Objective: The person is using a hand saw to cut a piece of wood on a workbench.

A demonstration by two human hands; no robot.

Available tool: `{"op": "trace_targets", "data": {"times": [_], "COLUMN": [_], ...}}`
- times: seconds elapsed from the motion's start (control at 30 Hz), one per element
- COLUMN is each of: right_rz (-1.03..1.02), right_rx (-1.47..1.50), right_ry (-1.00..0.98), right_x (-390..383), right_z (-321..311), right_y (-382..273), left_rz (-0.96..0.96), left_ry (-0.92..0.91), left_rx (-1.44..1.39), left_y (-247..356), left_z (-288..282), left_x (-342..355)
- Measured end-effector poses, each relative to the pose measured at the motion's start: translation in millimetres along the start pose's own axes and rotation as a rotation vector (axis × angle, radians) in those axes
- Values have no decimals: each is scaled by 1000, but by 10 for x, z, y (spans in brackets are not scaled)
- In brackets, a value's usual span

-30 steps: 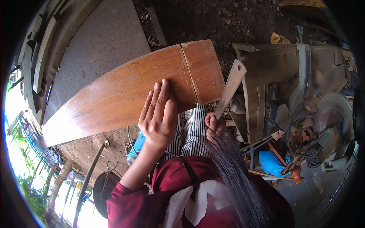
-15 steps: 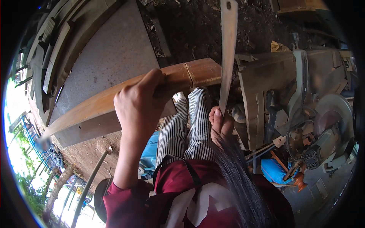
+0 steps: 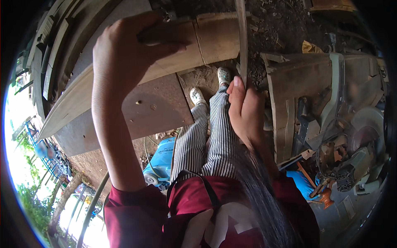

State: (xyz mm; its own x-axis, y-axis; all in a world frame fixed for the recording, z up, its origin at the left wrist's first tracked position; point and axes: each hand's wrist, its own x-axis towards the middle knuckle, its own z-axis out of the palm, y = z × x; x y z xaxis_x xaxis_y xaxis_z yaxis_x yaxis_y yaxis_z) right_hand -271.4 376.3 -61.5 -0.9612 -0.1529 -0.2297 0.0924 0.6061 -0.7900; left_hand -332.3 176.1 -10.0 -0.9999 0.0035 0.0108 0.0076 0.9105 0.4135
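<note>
A long, curved wooden board (image 3: 217, 39) lies across the rusty metal tabletop (image 3: 161, 103), its right end reaching past the table's edge. A dark line, like a cut, crosses it near that end. My left hand (image 3: 128, 56) is over the board with thumb and fingers apart, gripping nothing. In my right hand (image 3: 248, 105) is a handsaw, its long blade (image 3: 243, 41) pointing away from me and seen nearly edge-on beside the board's right end. The fist hides its handle.
Curved timber pieces (image 3: 62, 49) are stacked at the far left. On the right stand a wooden bench (image 3: 297, 78) and a power tool with a round disc (image 3: 368, 124). A blue machine (image 3: 161, 159) sits on the ground left of my legs. Wood scraps litter the dirt.
My left hand has let go of the board and moved up and left. The board has tipped to show its broad face and shifted away. The saw has turned edge-on; my right hand moved forward.
</note>
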Motion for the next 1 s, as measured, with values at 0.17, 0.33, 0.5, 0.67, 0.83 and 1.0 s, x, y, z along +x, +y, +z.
{"op": "trace_targets", "data": {"times": [0.17, 0.33, 0.5, 0.67, 0.83, 1.0], "right_rz": [-49, -26, 196, 308, 237, 128], "right_rx": [5, 85, 296, 423, 332, 258], "right_ry": [53, 71, 97, 13, 6, 2], "right_x": [187, 311, 116, -113, -188, -232], "right_z": [31, 123, 97, 154, 278, 439], "right_y": [44, 186, 346, 407, 389, 384], "left_rz": [12, 14, 47, 74, 24, -156], "left_ry": [9, 106, 45, 307, 451, 582], "left_rx": [2, -16, 41, 345, 379, 150], "left_y": [40, -170, -19, -310, -400, -618], "left_z": [5, 275, 236, 697, 838, 957], "left_x": [63, 125, 135, 102, 121, 115]}}
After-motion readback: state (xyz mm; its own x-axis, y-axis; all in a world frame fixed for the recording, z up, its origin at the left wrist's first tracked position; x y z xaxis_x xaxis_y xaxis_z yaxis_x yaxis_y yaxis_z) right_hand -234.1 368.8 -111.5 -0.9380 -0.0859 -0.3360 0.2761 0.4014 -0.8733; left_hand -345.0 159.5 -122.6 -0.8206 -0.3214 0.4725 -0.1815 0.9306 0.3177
